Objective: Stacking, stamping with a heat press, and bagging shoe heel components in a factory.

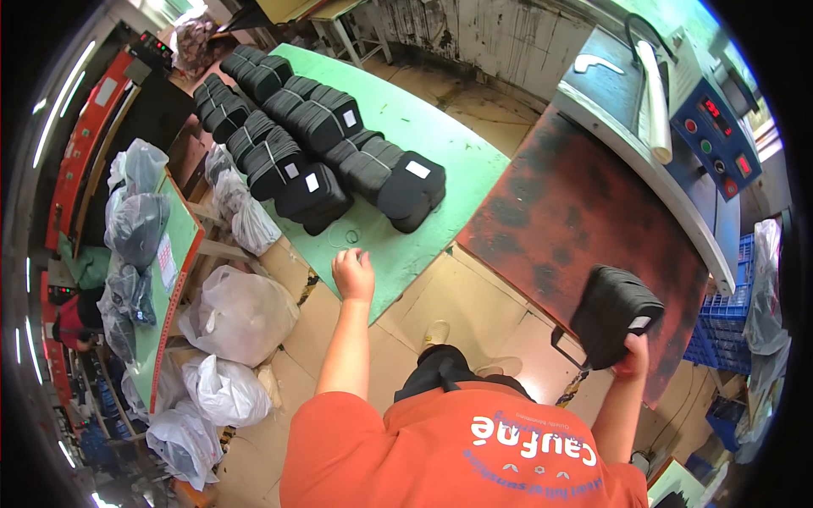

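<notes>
My right hand (633,356) grips the lower right corner of a thick stack of black flat pieces (616,313) with a small white label. The stack is tilted at the near edge of the dark red board. Over the near end of the green table (457,178), my left hand (353,274) is closed with its fingers curled; whatever they may hold is hidden. Just beyond its fingertips lie thin rubber bands (351,237). Farther back, several banded bundles of black pieces (322,118) rest in rows, some carrying white labels.
A press machine with a blue control box (716,135) stands at the right, behind the dark red board (550,220). Blue plastic crates (720,326) are at the far right. Filled plastic bags (237,317) sit on the tiled floor at left, beside another green table (174,288).
</notes>
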Demonstrator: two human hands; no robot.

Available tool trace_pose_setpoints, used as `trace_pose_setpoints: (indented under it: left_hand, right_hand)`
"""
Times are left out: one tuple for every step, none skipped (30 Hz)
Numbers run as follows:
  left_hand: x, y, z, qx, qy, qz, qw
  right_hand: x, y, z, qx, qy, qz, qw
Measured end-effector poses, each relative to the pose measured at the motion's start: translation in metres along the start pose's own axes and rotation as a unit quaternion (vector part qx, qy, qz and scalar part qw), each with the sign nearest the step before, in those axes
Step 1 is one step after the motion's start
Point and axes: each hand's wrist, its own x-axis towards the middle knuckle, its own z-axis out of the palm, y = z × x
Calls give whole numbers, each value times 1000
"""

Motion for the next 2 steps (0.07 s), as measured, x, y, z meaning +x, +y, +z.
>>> trace_pose_setpoints:
  left_hand:
    - [11,-15,6,17,-4,-14,1000]
    - [22,-28,12,37,-5,-25,999]
  right_hand:
    - [12,16,16,6,-28,3,1000]
    - [23,33,33,4,-50,13,999]
